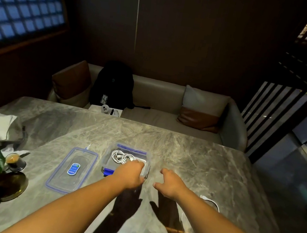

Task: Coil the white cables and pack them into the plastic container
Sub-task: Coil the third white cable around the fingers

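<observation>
Inside the plastic container [149, 158] lie coiled cables [121, 156].

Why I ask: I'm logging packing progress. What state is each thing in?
plastic container: open, lid off
lid: flat on table, left of container
coiled cables: inside container
loose cable: uncoiled, on table
left hand: fingers in container, grip hidden
right hand: hovering, holding nothing

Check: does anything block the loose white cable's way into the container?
Nothing blocks the loose cable except the left hand, over the near rim of the open container. The lid lies aside to its left; a coiled cable lies inside.
</observation>
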